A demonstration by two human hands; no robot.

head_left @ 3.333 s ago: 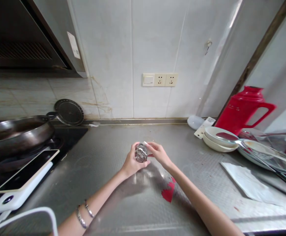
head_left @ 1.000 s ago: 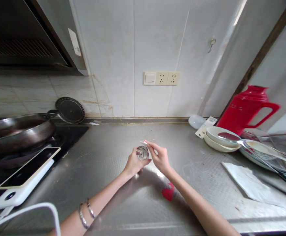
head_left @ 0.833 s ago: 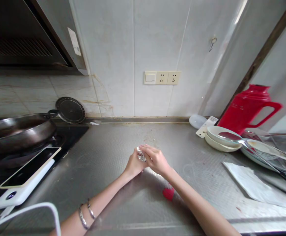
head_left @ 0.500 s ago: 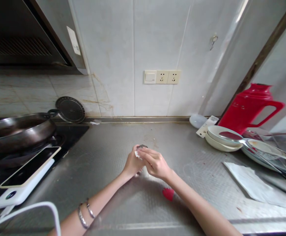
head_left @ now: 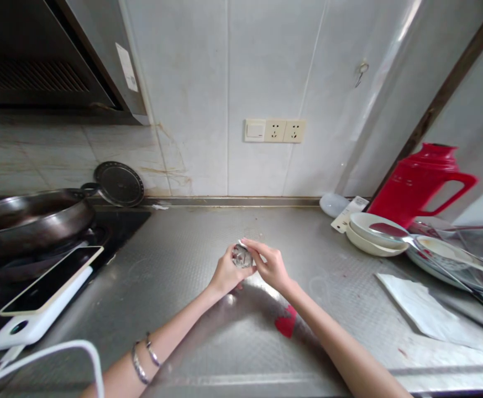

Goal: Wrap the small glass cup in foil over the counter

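Above the steel counter (head_left: pixel 208 331), my left hand (head_left: pixel 225 275) is wrapped round a small round glassy container (head_left: pixel 242 257). Its top faces me and shows grey with dark and reddish marks; whether these are inside or reflections I cannot tell. My right hand (head_left: pixel 271 268) pinches a small white scrap (head_left: pixel 242 242), perhaps tissue, at the container's far rim, and its thumb reaches across to the near side. On the counter beside my right forearm lies a flat red piece with a jagged edge (head_left: pixel 286 321), partly shaded by the arm.
On the left, a pan (head_left: pixel 34 221) sits on the black stove, with a phone (head_left: pixel 53 282) on a white power bank and its cable nearer me. To the right are stacked bowls (head_left: pixel 374 243), a red thermos (head_left: pixel 419 182), plates with utensils, and a white paper sheet (head_left: pixel 426 309).
My right hand's fingers have shifted from covering the container to its far rim, so its round top now shows. More of the red piece is visible.
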